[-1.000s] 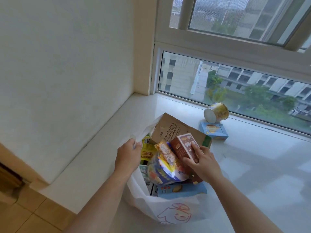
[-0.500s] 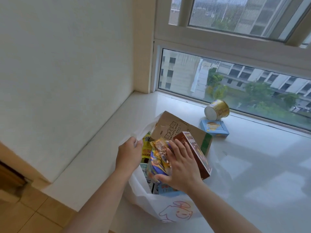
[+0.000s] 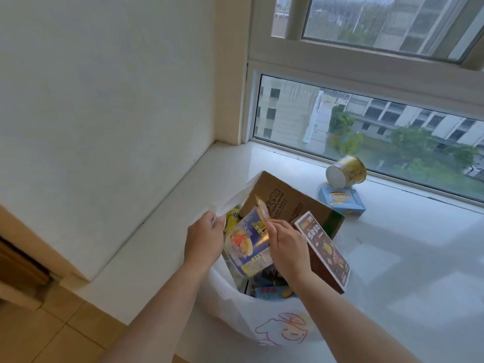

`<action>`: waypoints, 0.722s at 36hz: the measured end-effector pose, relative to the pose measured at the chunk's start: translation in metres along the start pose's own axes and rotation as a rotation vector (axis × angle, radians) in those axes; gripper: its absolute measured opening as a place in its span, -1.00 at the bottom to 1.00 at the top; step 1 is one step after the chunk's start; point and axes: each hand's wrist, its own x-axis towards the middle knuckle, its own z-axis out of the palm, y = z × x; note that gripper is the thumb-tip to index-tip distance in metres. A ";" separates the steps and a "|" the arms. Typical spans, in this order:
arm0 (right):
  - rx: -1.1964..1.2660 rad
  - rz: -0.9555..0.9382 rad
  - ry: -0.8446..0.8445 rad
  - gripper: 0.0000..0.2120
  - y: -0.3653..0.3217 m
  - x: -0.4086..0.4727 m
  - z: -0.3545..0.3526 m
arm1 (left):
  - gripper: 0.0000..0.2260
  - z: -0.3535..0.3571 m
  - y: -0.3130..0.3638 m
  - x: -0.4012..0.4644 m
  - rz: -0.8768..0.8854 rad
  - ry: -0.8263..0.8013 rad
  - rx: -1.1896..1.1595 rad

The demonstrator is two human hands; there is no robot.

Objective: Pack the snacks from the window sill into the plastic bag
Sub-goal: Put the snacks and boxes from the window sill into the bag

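A white plastic bag (image 3: 275, 320) with a red drawing stands on the window sill (image 3: 392, 271), filled with several snacks. My left hand (image 3: 203, 238) grips the bag's left rim. My right hand (image 3: 286, 247) pinches the top edge of a blue and yellow snack packet (image 3: 246, 242) that stands upright in the bag. A dark red box (image 3: 327, 252) leans out of the bag to the right of that hand, and a brown cardboard box (image 3: 285, 200) stands behind. A yellow cup (image 3: 345, 174) lies on its side and a small blue box (image 3: 341, 200) lies flat, both on the sill near the window.
The wall (image 3: 104, 100) runs along the left of the sill. The window glass (image 3: 366, 127) closes the far side. The sill's front edge drops to a tiled floor (image 3: 52, 334) at the lower left.
My right hand left the dark red box, which now leans to the right, and moved to the blue and yellow packet, lifting its top edge. My left hand kept its grip on the rim.
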 end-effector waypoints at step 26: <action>-0.550 -0.278 -0.311 -0.77 -0.058 0.034 0.072 | -0.68 -0.006 -0.020 0.010 -0.046 0.114 -0.031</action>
